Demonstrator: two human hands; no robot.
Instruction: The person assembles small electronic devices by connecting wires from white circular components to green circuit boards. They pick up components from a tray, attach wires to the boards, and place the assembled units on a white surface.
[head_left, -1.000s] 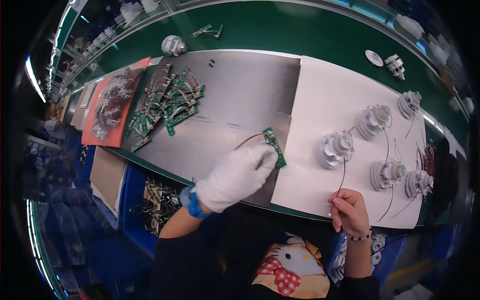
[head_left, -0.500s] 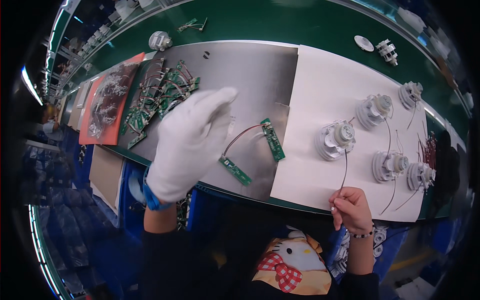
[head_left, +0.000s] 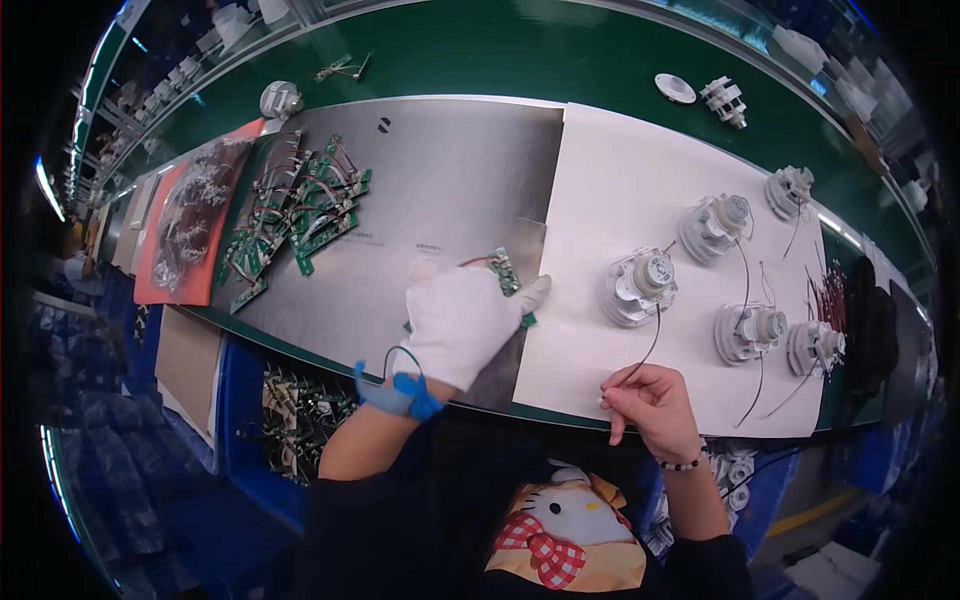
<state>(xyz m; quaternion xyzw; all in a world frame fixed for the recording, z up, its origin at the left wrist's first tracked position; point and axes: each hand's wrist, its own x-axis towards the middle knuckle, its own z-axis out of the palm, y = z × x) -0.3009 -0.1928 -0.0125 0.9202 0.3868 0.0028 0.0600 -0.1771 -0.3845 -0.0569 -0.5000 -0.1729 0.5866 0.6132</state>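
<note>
My left hand (head_left: 460,320), in a white glove with a blue wrist strap, lies spread on the grey metal plate (head_left: 440,170) near its front right corner. It covers one small green circuit board; a second board (head_left: 505,270) with a thin red wire shows just past the fingers. My bare right hand (head_left: 650,405) rests at the front edge of the white sheet (head_left: 620,180). It pinches the end of a thin dark wire (head_left: 650,345) that runs up to a white round motor part (head_left: 640,285).
A heap of green circuit boards with wires (head_left: 300,215) lies on the plate's left. An orange tray (head_left: 190,215) holds a clear bag. Several more white round parts (head_left: 745,330) stand on the sheet. A bin of boards (head_left: 300,410) hangs below the bench edge.
My left hand rose off the boards and swung left half a second ago. It has now come back down over the two boards. The right hand has stayed put on the wire.
</note>
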